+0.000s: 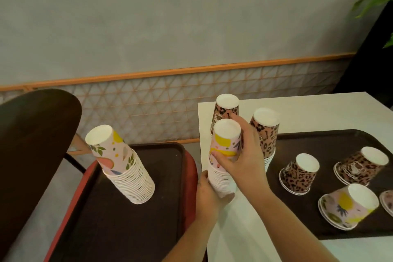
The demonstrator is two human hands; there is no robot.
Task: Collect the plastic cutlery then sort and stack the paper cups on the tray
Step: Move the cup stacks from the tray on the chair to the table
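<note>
Both hands grip 1 tall stack of floral paper cups [223,161] at the worktop [238,229] edge: right hand [240,161] fingers curled round its top, left hand [209,195] fingers wrapped under its base. Likely risk: the nested column buckles or slides apart mid-carry, since only its ends are held. Left of the fingers, 1 leaning floral stack [123,166] stands on a tray [148,219] and may topple. Right of them: 2 leopard stacks, then 5 short cup piles on a second tray [319,140]. No cutlery visible.
</note>
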